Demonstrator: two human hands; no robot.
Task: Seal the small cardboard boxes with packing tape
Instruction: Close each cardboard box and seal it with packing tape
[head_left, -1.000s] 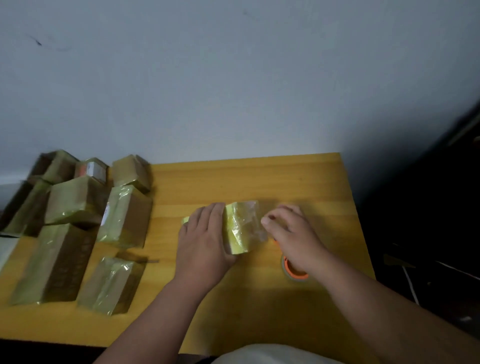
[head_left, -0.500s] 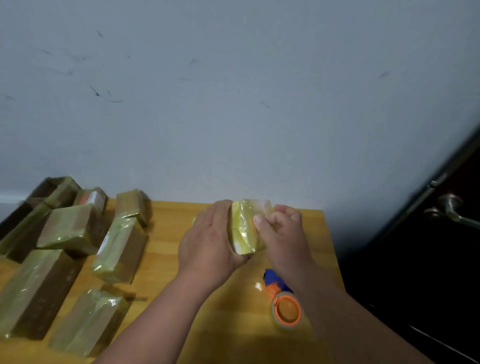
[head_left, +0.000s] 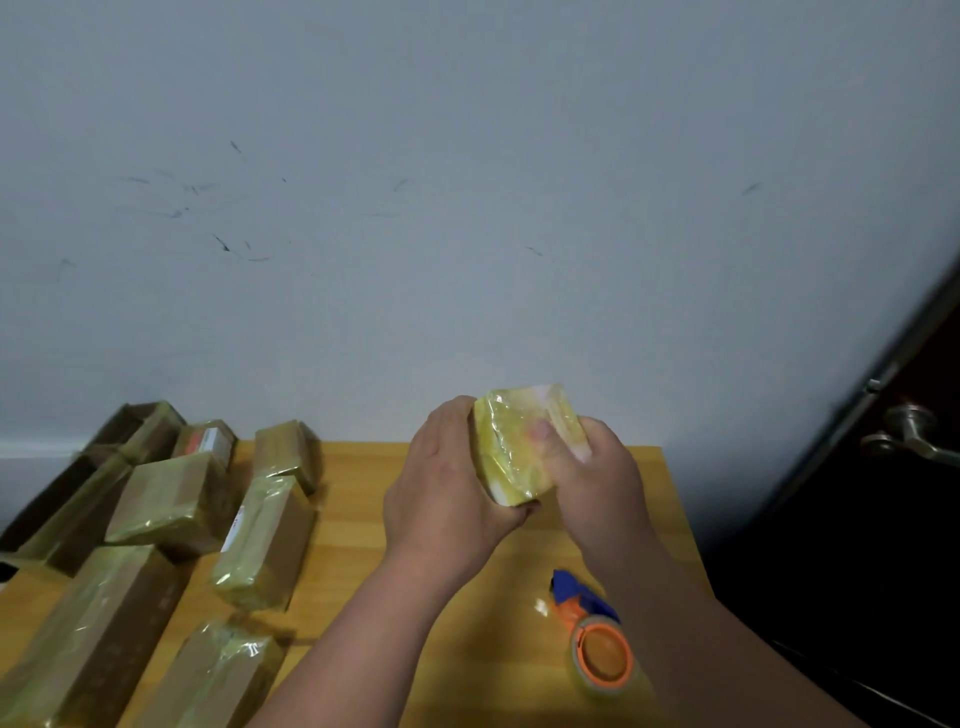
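A small box (head_left: 514, 447), yellowish and shiny with clear tape, is held up above the wooden table (head_left: 363, 540). My left hand (head_left: 447, 499) grips its left side, thumb under the near corner. My right hand (head_left: 597, 478) holds its right side, with the thumb pressing on the taped top face. A tape dispenser (head_left: 597, 644) with an orange core and a blue handle lies on the table under my right forearm.
Several taped brown boxes (head_left: 166, 499) crowd the table's left half, one long box (head_left: 260, 540) nearest my left arm. A grey wall stands right behind the table. At the right is a dark door with a metal handle (head_left: 909, 431).
Both hands have lifted the small box off the table and tilted it. The tape dispenser, earlier under my right hand, now lies free on the table. The camera has tilted upward.
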